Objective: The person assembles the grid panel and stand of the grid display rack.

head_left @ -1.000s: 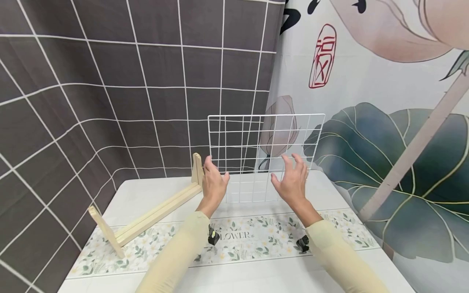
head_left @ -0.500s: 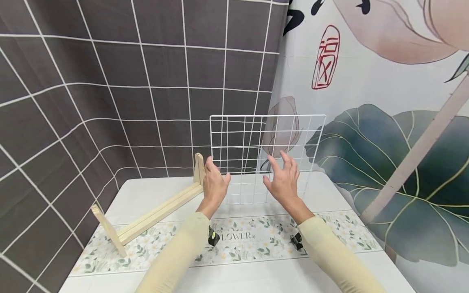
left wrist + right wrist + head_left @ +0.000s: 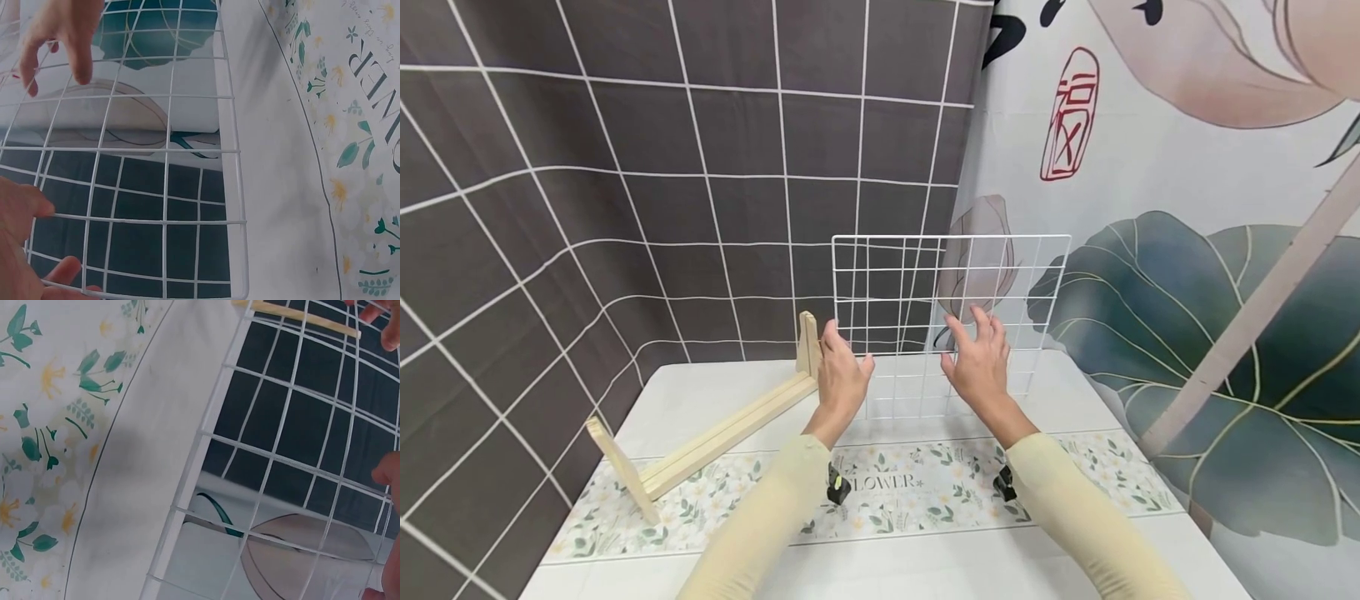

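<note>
The surface (image 3: 925, 562) bears the letters "LOWER" (image 3: 883, 482), the start of the word covered, then a small star (image 3: 920, 482); nearby script (image 3: 373, 36) is too small to read. On the white curtain (image 3: 1120, 158) is a red seal (image 3: 1070, 114), perhaps in Chinese characters.

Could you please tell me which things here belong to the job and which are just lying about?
Job:
white wire grid
left hand, holding it
right hand, close by

Apparently incidental:
wooden stand, not held, possibly needed
floral table cover
dark backdrop
</note>
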{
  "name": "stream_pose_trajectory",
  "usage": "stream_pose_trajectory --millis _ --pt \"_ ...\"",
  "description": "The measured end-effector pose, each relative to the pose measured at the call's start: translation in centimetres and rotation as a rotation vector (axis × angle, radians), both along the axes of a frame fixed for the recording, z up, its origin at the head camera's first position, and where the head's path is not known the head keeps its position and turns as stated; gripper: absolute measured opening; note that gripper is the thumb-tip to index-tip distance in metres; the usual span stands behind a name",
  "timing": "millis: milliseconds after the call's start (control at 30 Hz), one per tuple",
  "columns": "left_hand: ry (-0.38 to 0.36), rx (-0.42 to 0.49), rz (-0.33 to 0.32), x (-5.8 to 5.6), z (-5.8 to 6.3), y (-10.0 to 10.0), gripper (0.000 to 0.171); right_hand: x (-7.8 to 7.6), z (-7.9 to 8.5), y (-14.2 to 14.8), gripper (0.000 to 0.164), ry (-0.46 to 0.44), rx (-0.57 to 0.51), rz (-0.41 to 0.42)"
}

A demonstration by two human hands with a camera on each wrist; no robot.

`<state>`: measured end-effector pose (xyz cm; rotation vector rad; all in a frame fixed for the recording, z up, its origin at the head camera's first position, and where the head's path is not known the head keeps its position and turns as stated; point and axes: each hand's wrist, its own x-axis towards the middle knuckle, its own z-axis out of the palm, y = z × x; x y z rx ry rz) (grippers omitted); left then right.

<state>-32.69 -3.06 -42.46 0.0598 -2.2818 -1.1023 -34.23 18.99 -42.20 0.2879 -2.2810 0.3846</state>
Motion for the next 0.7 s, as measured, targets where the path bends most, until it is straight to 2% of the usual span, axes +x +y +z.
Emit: stream_pose_trajectory --millis 100,333,533,700 --pt "-0.003 0.004 -0.001 0.1 -0.03 0.0 0.085 -0.17 -0.04 -0.06 0.06 0.009 0.005 -0.009" --pt "-0.002 0.0 0.001 0.2 -0.38 -0.16 0.085 -0.45 -0.16 -0.02 0.057 0.104 0.036 0.007" --pt "-0.066 -0.001 -0.034 0.47 -0.33 -0.5 0.09 -0.39 -0.35 -0.02 0.056 0.111 0.052 0.018" --pt "-0.072 -0.028 -0.077 0.69 -0.1 -0.97 0.092 -0.33 -0.26 -0.01 0.056 0.132 0.057 0.026"
